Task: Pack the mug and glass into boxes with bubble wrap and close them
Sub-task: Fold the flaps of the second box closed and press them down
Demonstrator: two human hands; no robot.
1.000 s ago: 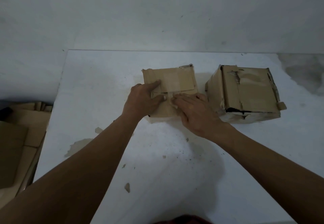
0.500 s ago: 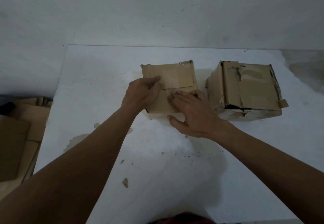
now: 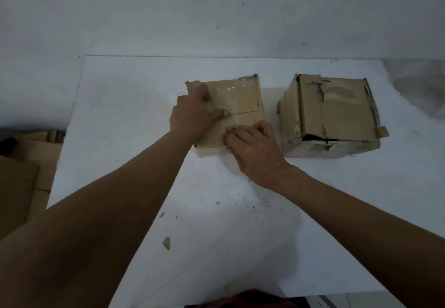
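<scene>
Two boxes, head view: the small box (image 3: 248,105) is sitting near the middle of the white worktop (image 3: 120,119). The large box (image 3: 337,112) is standing just beside it on your right, with a strip of worktop showing between them.
Small box: its top flaps are lying shut, and a band of clear tape (image 3: 231,90) is shining across the far part of the top.
Your left hand (image 3: 192,115): it is lying over the left part of the small box's top. The thumb is stretching out along the flap seam and pressing down, and the forefinger is bending near the far left corner.
Your right hand (image 3: 255,156): it is reaching over the near right edge of the same box, its bent fingertips (image 3: 232,130) pressing on the top. The thumb is hiding under the palm, so you cannot tell whether it is gripping the front wall.
Large box: its top is lying closed but crumpled and torn. A dark gap is showing along the near top edge, and a small tab (image 3: 382,131) is sticking out at the near right corner.
Contents: both boxes are hiding whatever they are holding.
Scraps: cardboard scraps (image 3: 166,242) are lying on the near worktop between your forearms.
Beside the worktop: flattened cardboard (image 3: 21,182) is lying on your left, below its edge.
Behind: a pale wall (image 3: 216,13) is rising along the far edge.
</scene>
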